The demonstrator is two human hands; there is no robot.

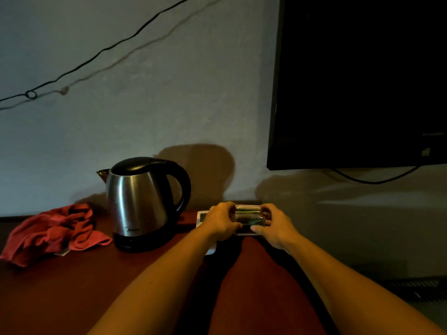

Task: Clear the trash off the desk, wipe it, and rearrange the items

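Gripping one packet stack (248, 217), two hands (223, 222) (274, 227)

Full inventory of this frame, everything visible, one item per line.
kettle: 1, steel with black lid, handle and base; upright on the desk, left of centre.
cloth: 1, red, crumpled; desk's left end, beside the kettle.
clear container: 1, transparent, green and white contents; held at the desk's back edge.
white item: 1, flat; under the left hand, mostly hidden.
desk: 1, dark reddish brown.
screen: 1, black, off; on the wall, upper right.
cable: 1, black; strung across the wall, upper left.
left hand: grips the container's left side.
right hand: grips its right side.
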